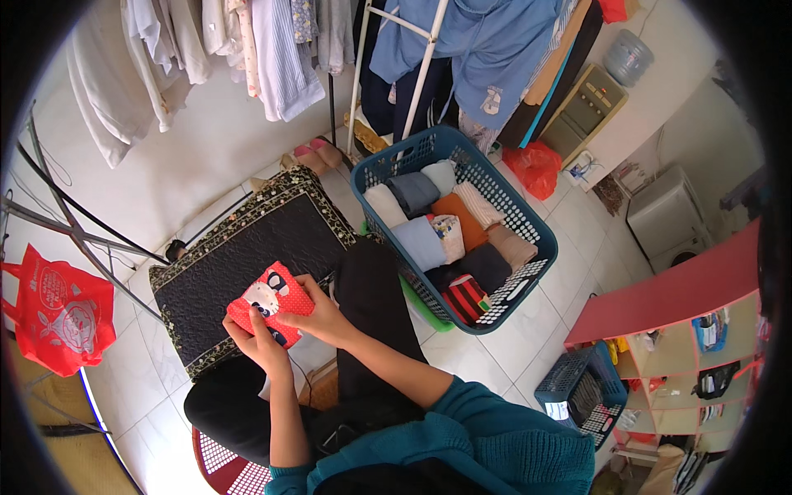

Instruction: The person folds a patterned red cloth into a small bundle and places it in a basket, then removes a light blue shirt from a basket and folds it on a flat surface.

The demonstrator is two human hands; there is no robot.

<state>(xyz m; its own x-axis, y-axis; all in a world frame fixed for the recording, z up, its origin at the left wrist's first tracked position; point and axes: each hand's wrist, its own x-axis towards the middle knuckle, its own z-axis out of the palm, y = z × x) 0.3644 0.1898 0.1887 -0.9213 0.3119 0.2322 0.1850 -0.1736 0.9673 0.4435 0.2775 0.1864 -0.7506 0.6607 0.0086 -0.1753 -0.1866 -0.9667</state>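
Between my two hands is a folded red cloth (286, 291) with white dots and a printed white cat figure. My left hand (263, 343) grips its lower left side, the thumb lying across the print. On its right edge my right hand (323, 315) holds on, with fingers behind and thumb in front. Beneath the cloth lies a black quilted mat (260, 238) with a floral border, in front of my crossed legs. To the right, a blue plastic laundry basket (544, 250) holds several rolled garments, among them a red striped roll (465, 299) and an orange one (459, 216).
Clothes (284, 62) hang along the wall, and a white metal rack (427, 68) stands behind the basket. A red bag (65, 315) is at left. A smaller blue basket (560, 383) sits by pink-edged shelves (668, 352). A water dispenser (581, 111) stands far right.
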